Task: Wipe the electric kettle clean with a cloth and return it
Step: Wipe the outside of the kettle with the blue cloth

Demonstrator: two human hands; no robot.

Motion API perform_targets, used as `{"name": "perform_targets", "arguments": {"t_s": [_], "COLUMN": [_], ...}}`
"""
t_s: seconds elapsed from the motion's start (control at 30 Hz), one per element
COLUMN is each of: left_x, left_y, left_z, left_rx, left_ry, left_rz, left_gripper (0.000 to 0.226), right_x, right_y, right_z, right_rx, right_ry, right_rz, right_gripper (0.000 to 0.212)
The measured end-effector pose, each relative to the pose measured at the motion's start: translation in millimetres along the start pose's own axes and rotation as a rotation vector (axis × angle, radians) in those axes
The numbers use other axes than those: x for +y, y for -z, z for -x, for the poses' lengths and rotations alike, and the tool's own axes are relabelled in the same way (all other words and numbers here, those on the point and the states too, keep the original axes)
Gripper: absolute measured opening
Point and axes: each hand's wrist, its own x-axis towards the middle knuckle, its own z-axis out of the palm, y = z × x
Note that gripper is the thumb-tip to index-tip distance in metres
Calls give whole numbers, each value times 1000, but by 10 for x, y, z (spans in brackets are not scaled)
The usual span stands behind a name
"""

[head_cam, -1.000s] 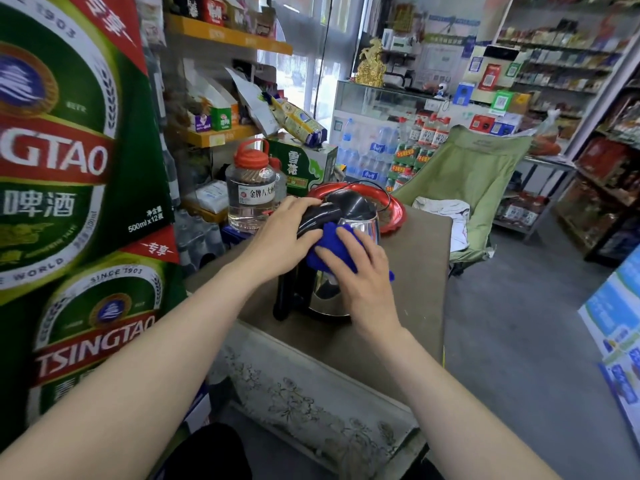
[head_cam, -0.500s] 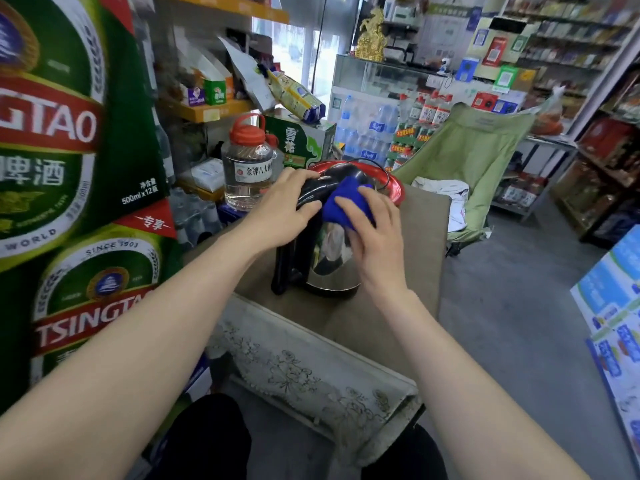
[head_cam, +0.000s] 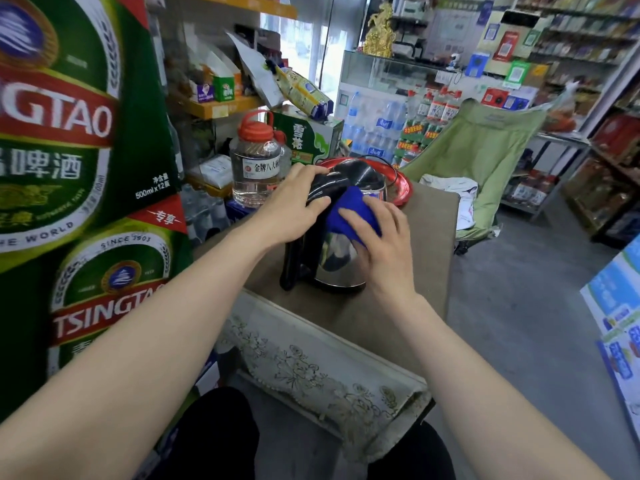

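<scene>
Head view. The kettle stands upright on the desk, just in front of a red tray. The left hand grips the black handle at its top, as it did in both earlier frames, so the kettle stays braced.

The right hand curves its fingers over the bunched blue cloth and presses it against the upper steel wall beside the handle. Half a second ago the cloth sat higher, at the lid edge; it has now come back down the side. This reads as one stroke of a repeated wipe.

Wiping is in progress. The lower wall looks not yet covered, and the return step is not begun.
</scene>
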Motion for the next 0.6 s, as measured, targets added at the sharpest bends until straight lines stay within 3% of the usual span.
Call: {"name": "perform_targets", "arguments": {"t_s": [0.07,0.17,0.23,0.3,0.47,0.53,0.6], "left_x": [-10,-31,-34,-25,5,6,-10], "left_y": [1,2,3,4,18,18,16], "left_z": [11,31,27,13,9,13,11], "left_rx": [-1,3,4,-7,-25,-24,-21], "left_ry": [-2,-12,-14,-13,-1,4,3], "left_rz": [-2,-2,-6,0,13,12,15], "left_gripper": [48,48,48,48,49,49,49], "right_x": [-107,-157,-76,-55,31,13,-107], "right_y": [-63,-78,-11,46,128,191,243], "right_z": [102,514,541,332,-138,-147,-106], "right_rx": [-12,-135,-173,-118,53,35,-13], "right_ry": [-48,182,236,61,-707,-740,-552], "right_rz": [2,13,6,-69,-264,-224,-224], "right_gripper": [40,37,40,44,40,40,38]}}
